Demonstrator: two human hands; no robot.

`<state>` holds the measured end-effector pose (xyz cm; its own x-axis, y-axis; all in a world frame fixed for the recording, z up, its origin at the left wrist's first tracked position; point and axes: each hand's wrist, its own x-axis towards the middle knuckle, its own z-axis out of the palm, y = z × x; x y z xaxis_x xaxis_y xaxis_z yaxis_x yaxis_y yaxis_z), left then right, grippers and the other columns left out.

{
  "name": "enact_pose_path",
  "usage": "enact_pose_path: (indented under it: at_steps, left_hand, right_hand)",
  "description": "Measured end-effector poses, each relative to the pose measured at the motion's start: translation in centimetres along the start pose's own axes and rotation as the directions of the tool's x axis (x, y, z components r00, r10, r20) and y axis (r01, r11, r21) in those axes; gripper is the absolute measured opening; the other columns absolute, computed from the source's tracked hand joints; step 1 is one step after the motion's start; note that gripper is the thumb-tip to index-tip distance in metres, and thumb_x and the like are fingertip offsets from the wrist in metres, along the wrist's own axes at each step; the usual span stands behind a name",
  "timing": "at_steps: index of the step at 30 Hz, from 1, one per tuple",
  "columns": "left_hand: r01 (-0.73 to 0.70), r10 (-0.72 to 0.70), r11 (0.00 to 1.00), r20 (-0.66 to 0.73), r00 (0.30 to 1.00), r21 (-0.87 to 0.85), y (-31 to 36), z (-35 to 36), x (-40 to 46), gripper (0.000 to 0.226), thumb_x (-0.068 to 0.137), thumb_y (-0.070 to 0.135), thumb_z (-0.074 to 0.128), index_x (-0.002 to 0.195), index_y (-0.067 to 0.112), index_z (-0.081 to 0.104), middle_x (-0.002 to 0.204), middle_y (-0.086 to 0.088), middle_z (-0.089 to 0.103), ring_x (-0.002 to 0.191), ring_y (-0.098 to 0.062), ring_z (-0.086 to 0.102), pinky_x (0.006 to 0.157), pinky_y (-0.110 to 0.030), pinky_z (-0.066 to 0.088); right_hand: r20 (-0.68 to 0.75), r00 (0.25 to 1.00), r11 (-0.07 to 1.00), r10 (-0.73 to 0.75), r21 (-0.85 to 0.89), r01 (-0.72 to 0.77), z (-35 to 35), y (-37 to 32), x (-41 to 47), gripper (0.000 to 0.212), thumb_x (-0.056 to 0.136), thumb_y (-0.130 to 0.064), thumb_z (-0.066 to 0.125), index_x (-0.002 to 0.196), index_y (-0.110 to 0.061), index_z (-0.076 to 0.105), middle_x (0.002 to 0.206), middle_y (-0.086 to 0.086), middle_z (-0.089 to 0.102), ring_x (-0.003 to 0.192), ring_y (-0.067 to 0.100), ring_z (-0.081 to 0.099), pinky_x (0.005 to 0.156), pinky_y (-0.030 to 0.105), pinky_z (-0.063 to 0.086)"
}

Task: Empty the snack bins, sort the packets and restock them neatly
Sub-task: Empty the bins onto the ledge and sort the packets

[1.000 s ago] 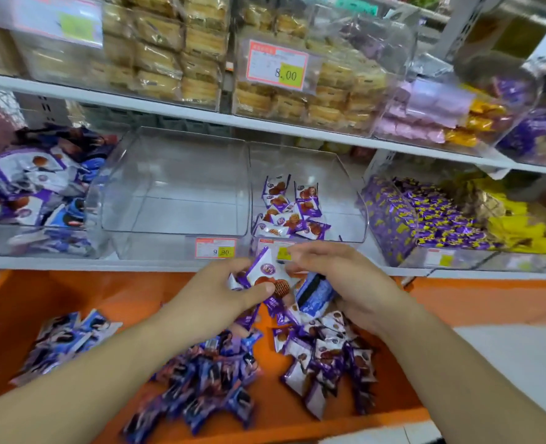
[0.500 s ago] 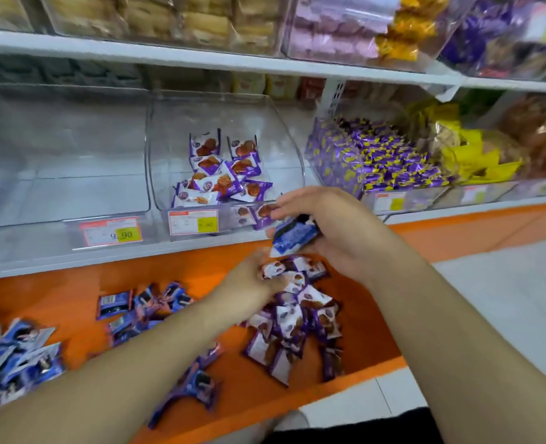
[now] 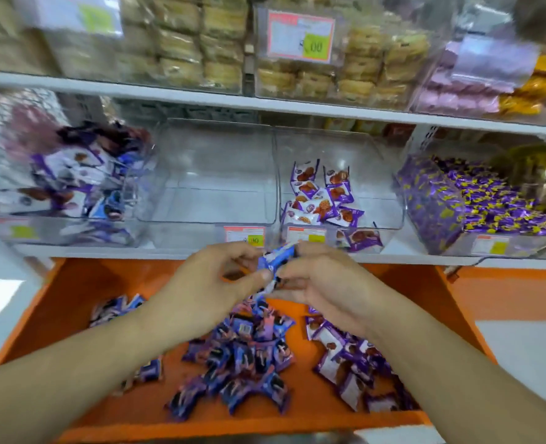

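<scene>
A blue packet [image 3: 276,258] is pinched between the left hand [image 3: 214,283] and the right hand [image 3: 321,280], its long axis slanting up to the right. The empty bin [image 3: 210,190] is judged just ahead, slightly left.

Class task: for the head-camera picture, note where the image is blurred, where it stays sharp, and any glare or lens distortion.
Head view: motion blur smears the left bin and upper shelf packs; the hands and waffle packets stay fairly sharp; glare spots on the clear bin; wide-angle bending curves the shelf edge.
</scene>
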<state>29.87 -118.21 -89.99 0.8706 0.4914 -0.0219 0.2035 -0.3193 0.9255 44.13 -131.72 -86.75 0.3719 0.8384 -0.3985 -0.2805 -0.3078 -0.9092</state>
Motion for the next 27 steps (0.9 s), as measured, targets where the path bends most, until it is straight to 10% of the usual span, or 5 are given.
enact_pose_path:
  at_steps: [4, 10, 15, 27]
  left_hand:
    - [0.124, -0.126, 0.989, 0.021, 0.992, 0.075, -0.4, -6.0, -2.2, 0.012, 0.094, 0.021, 0.075, 0.105, 0.021, 0.072, 0.096, -0.002, 0.074, 0.085, -0.009, 0.072, 0.068, -0.021, 0.054]
    - [0.136, -0.086, 0.967, -0.228, 0.97, 0.216, -2.5, -14.8, -2.2, 0.012, 0.097, 0.027, 0.068, 0.108, 0.032, 0.065, 0.095, 0.011, 0.069, 0.085, -0.017, 0.069, 0.076, -0.038, 0.058]
    - [0.105, -0.054, 0.96, -0.197, 0.979, 0.259, -3.1, -16.5, -1.4, 0.017, 0.099, 0.033, 0.066, 0.116, 0.033, 0.063, 0.107, 0.013, 0.067, 0.091, -0.01, 0.068, 0.078, -0.035, 0.056]
    - [-0.047, 0.079, 0.921, -0.066, 0.995, 0.386, -1.4, -9.6, 3.1, 0.03, 0.097, 0.03, 0.067, 0.125, 0.039, 0.06, 0.117, 0.021, 0.063, 0.099, 0.008, 0.061, 0.089, -0.018, 0.051]
  right_hand:
    - [-0.015, 1.0, 0.984, -0.021, -0.18, 0.018, 3.7, 2.1, 1.4, 0.015, 0.1, -0.016, 0.07, 0.114, -0.013, 0.076, 0.113, 0.018, 0.074, 0.092, 0.031, 0.075, 0.066, 0.038, 0.062]
    - [-0.048, 0.996, 0.899, 0.074, -0.429, -0.088, 11.2, 6.7, 7.0, 0.026, 0.098, -0.031, 0.074, 0.103, -0.006, 0.077, 0.091, 0.019, 0.068, 0.075, 0.02, 0.06, 0.055, 0.027, 0.055]
    - [-0.019, 0.982, 0.768, 0.19, -0.62, -0.16, 18.6, 8.4, 11.8, 0.071, 0.097, -0.059, 0.062, 0.132, 0.003, 0.062, 0.122, 0.026, 0.068, 0.112, 0.04, 0.068, 0.107, 0.055, 0.05]
    - [-0.092, 0.99, 0.738, -0.105, -0.674, 0.016, 1.4, -0.9, 6.2, 0.009, 0.097, -0.022, 0.069, 0.093, -0.025, 0.076, 0.093, -0.002, 0.076, 0.088, 0.016, 0.075, 0.08, 0.036, 0.061]
